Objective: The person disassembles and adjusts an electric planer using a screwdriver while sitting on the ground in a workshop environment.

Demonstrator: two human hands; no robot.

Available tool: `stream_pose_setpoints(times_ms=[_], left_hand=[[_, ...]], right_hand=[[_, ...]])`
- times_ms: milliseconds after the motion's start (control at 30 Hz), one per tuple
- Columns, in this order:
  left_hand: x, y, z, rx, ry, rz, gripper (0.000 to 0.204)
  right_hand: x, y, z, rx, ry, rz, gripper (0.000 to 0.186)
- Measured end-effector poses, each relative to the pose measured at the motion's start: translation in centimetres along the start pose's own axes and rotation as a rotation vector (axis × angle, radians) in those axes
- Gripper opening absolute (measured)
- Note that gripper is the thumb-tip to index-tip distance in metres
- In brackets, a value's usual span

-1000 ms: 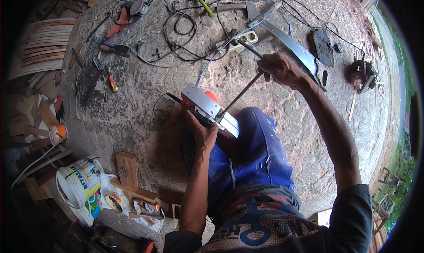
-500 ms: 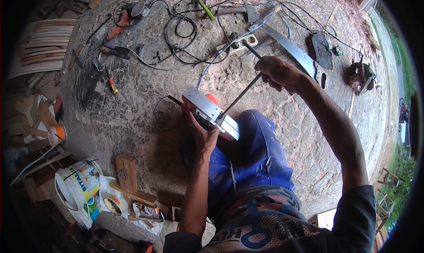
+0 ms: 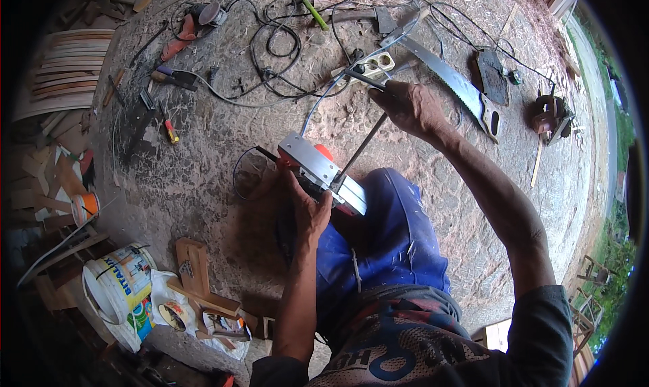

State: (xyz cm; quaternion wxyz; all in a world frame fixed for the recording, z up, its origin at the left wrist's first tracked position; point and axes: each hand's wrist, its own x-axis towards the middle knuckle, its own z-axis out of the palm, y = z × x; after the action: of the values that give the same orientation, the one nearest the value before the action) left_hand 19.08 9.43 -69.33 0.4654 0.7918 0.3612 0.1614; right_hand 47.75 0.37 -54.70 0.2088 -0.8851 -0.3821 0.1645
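An electric hand planer (image 3: 312, 158) rests bottom up over my thighs, its silver sole facing up, with a red knob on its far side. My left hand (image 3: 311, 214) grips the planer's near side, thumb by the gap in the sole. My right hand (image 3: 410, 108) is closed around the top of a long dark wrench (image 3: 364, 143). The wrench's shank slants down into the gap across the sole, and its bar handle sticks out to the left of my fist. My right hand hides where bar and shank join; the very tip is hard to make out.
Beyond the planer lie a white power strip (image 3: 374, 65), a handsaw (image 3: 449, 79), a hatchet (image 3: 385, 22) and looped black cable (image 3: 297, 45). An angle grinder (image 3: 203, 18) and a screwdriver (image 3: 170, 130) lie left. Paint buckets (image 3: 122, 282) and wood scraps stand at the left.
My right hand has moved left and slightly away from me, swinging the wrench's bar handle leftward. The planer and my left hand have stayed in place.
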Motion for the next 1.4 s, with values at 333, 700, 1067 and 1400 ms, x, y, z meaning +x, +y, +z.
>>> stream_pose_setpoints(times_ms=[333, 700, 1067, 1400], left_hand=[[3.9, -2.9, 0.4, 0.126, 0.042, -0.191, 0.087], [3.9, -2.2, 0.6, 0.133, 0.045, -0.23, 0.087], [4.1, -2.0, 0.3, 0.094, 0.02, -0.347, 0.087], [3.2, -2.0, -0.1, 0.133, 0.03, -0.234, 0.094]], right_hand=[[0.8, 1.0, 2.6, -0.18, 0.285, -0.141, 0.036], [1.4, 3.3, 3.4, -0.162, 0.355, -0.252, 0.03], [2.3, 5.5, 3.7, 0.099, 0.396, -0.621, 0.032], [3.0, 6.2, -3.0, 0.077, -0.478, -0.554, 0.017]])
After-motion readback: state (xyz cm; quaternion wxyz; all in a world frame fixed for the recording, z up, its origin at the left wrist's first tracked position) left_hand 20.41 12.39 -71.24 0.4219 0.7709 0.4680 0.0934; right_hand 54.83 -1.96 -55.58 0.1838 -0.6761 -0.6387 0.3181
